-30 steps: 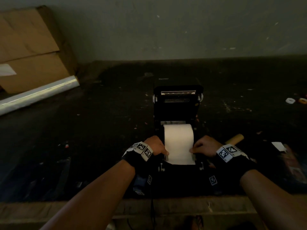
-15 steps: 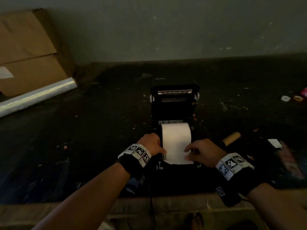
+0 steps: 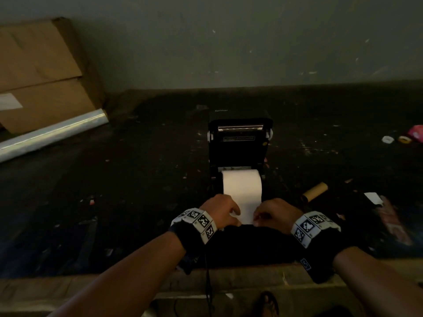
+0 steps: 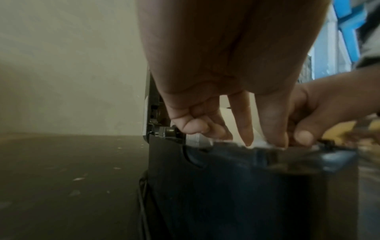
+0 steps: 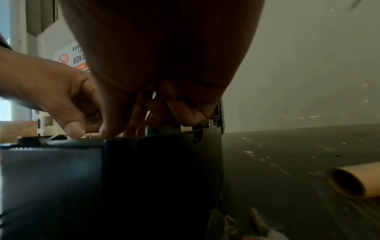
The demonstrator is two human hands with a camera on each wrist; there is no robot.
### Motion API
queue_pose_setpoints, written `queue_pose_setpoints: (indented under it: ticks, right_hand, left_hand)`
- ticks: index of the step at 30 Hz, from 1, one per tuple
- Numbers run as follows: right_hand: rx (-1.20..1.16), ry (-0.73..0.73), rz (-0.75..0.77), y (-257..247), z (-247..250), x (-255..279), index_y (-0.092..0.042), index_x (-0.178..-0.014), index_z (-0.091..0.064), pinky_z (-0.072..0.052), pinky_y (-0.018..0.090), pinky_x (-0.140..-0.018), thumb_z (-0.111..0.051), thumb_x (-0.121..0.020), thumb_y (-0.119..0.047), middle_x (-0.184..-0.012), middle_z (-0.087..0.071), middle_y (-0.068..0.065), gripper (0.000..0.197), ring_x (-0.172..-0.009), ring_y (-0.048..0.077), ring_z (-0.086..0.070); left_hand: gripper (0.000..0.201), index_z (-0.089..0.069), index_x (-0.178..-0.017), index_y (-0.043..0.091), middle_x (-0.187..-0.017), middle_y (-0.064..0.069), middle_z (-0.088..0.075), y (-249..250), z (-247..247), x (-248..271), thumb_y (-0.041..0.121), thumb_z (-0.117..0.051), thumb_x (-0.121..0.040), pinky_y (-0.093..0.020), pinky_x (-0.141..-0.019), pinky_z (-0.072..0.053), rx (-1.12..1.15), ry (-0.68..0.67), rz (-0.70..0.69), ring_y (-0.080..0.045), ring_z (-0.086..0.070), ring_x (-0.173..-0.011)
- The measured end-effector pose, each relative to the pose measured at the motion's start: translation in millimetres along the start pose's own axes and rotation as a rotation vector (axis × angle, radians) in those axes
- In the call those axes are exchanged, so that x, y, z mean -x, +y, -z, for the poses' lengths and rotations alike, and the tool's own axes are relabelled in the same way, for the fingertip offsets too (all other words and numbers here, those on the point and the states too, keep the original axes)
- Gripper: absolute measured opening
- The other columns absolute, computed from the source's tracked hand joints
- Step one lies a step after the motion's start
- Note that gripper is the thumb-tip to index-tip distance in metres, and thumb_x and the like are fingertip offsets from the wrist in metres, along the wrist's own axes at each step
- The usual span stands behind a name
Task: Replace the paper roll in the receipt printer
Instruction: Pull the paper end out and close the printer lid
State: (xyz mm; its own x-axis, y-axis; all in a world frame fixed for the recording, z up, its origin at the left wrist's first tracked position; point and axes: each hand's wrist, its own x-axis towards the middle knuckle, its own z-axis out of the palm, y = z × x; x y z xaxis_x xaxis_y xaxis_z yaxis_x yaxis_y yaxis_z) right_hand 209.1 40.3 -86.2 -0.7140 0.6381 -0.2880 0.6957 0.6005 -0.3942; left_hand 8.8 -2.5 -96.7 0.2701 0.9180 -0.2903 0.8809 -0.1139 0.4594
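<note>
White paper roll (image 3: 242,183) inside open printer (image 3: 240,145), both hands pinching strip

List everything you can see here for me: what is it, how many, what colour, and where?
receipt printer: one, black, middle of the table, lid open
paper roll: one, white, in the printer's bay, loose end pulled toward the person
cardboard tube: one, brown, lying on the table right of the printer
cardboard box: one, brown, far left against the wall
film roll: one, clear and shiny, lying in front of the box
small bits: a few, white, yellow and pink, far right
table: one, dark
wrist bands: two, black with black-and-white markers
left hand: pinches the paper's left edge
right hand: pinches the paper's right edge
</note>
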Motion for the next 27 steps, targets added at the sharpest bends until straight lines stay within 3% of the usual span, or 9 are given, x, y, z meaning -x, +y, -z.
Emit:
queue_pose_setpoints:
  ticks: [5,8,14,19,23,27]
  right_hand:
    - [0.024,0.014,0.032,-4.6,0.5,4.3,-0.016,-0.106,-0.068,-0.043,0.024,-0.092,-0.054,-0.088,-0.03,-0.112,-0.067,0.004,0.027,-0.104,0.018,-0.06]
    - [0.038,0.017,0.013,-3.7,-0.1,4.2,-0.019,-0.106,-0.068,-0.044,0.027,-0.094,-0.054,-0.087,-0.034,-0.112,-0.067,0.003,0.028,-0.105,0.018,-0.06]
    - [0.038,0.031,0.011,-6.1,0.3,4.8,-0.019,-0.104,-0.07,-0.044,0.024,-0.09,-0.056,-0.086,-0.034,-0.109,-0.068,0.001,0.027,-0.101,0.016,-0.06]
    - [0.09,0.023,-0.01,-8.6,-5.9,6.3,-0.021,-0.105,-0.066,-0.048,0.028,-0.082,-0.06,-0.079,-0.048,-0.097,-0.06,-0.001,0.038,-0.091,0.015,-0.057]
    - [0.113,0.065,0.029,-11.1,-6.4,10.2,-0.018,-0.101,-0.067,-0.045,0.03,-0.09,-0.057,-0.085,-0.033,-0.106,-0.064,0.004,0.025,-0.1,0.019,-0.059]
    - [0.118,0.091,0.045,-15.9,-1.4,16.6,-0.016,-0.096,-0.07,-0.045,0.029,-0.091,-0.056,-0.086,-0.028,-0.105,-0.066,0.005,0.022,-0.1,0.019,-0.059]
  left_hand:
    - [0.036,-0.066,-0.117,0.012,-0.118,-0.011,-0.064,0.3,4.1,3.1,0.032,-0.061,-0.086,-0.024,-0.086,-0.043,-0.083,-0.034,-0.056,-0.024,-0.06,-0.109]
    - [0.034,-0.066,-0.116,0.01,-0.118,-0.012,-0.063,6.0,6.6,5.2,0.03,-0.054,-0.091,-0.032,-0.089,-0.046,-0.205,-0.084,-0.101,-0.027,-0.06,-0.108]
    - [0.03,-0.067,-0.089,-0.004,-0.093,-0.021,-0.067,17.7,-1.5,5.5,0.017,-0.046,-0.091,-0.038,-0.073,-0.053,-0.513,-0.073,-0.189,-0.036,-0.065,-0.083]
    - [0.026,-0.07,-0.089,0.0,-0.095,-0.018,-0.068,16.3,1.2,9.8,0.02,-0.053,-0.086,-0.038,-0.077,-0.054,-0.353,-0.04,-0.183,-0.033,-0.065,-0.085]
    - [0.025,-0.072,-0.098,0.005,-0.103,-0.013,-0.071,13.3,6.0,18.3,0.019,-0.058,-0.084,-0.037,-0.084,-0.053,-0.188,-0.007,-0.16,-0.029,-0.066,-0.093]
    - [0.025,-0.071,-0.1,0.011,-0.107,-0.009,-0.07,17.6,5.0,26.3,0.025,-0.061,-0.082,-0.032,-0.084,-0.052,-0.19,0.024,-0.187,-0.027,-0.065,-0.097]
